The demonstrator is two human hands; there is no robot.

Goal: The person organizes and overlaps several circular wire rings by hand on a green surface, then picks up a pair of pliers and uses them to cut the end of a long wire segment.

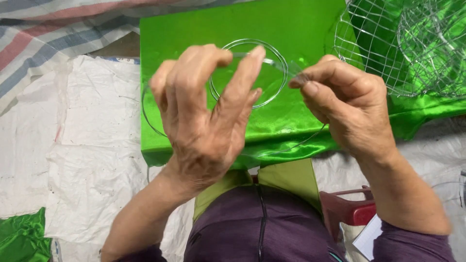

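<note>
My left hand (204, 111) is raised over a folded sheet of shiny green fabric (204, 29), fingers spread, with the thumb and forefinger touching a thin metal wire ring (279, 94). My right hand (347, 104) pinches the end of a strip of clear tape (284, 65) that stretches from the ring toward its fingertips. A larger wire loop (148, 119) curves out past the fabric's left edge, behind my left hand.
A wire mesh frame (388, 53) lined with green fabric stands at the top right. White woven sheeting (87, 160) covers the floor, with a striped tarpaulin (43, 34) at the top left. A red plastic stool (344, 208) sits under me.
</note>
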